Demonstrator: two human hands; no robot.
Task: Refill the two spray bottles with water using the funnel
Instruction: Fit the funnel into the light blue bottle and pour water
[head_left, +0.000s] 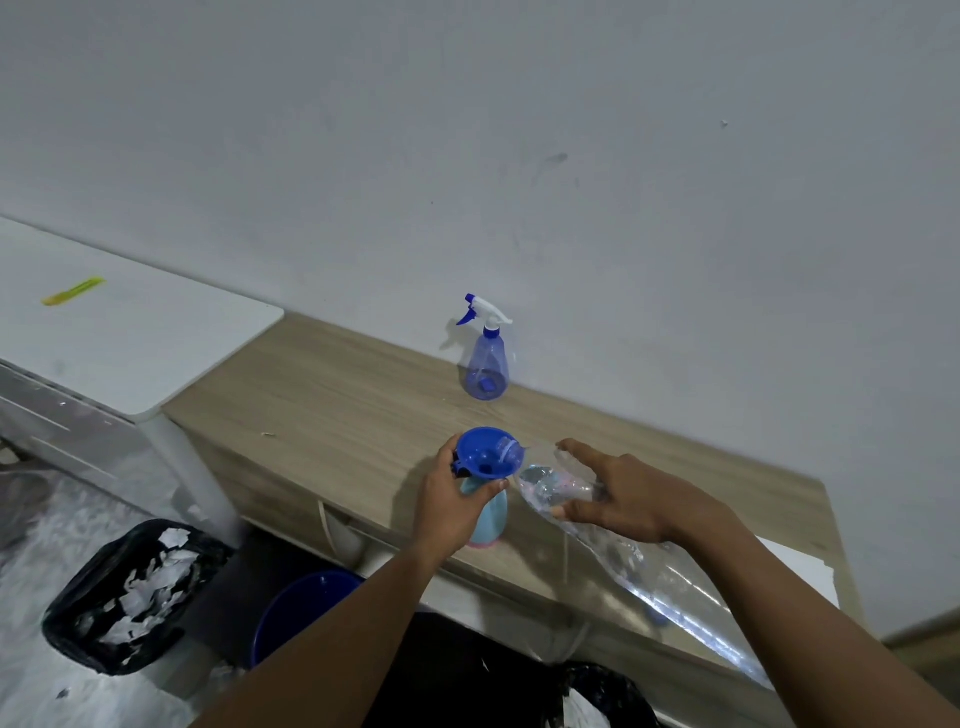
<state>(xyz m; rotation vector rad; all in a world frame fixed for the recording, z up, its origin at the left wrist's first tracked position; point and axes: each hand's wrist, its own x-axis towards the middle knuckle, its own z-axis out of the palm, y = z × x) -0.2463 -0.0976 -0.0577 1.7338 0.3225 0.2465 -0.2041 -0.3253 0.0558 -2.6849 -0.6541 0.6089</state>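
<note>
Left hand (452, 506) grips the pale blue bottle (491, 519) at the near counter (337, 395) edge, funnel (485, 451) in its neck. Right hand (623, 499) holds a tilted clear water bottle (556, 486), index finger straight, mouth at the funnel rim. Purple spray bottle (487, 364) stands far, by the wall. Black bin (130, 592) and blue bucket (301, 608) sit below, near left.

both my arms are bare. my left forearm (332, 639) and right forearm (810, 613) are slim and smooth, uncovered from the bottom edge of the view to the wrist. my left hand (452, 499) and right hand (623, 499) are bare too, with short, plain nails where they show.
</note>
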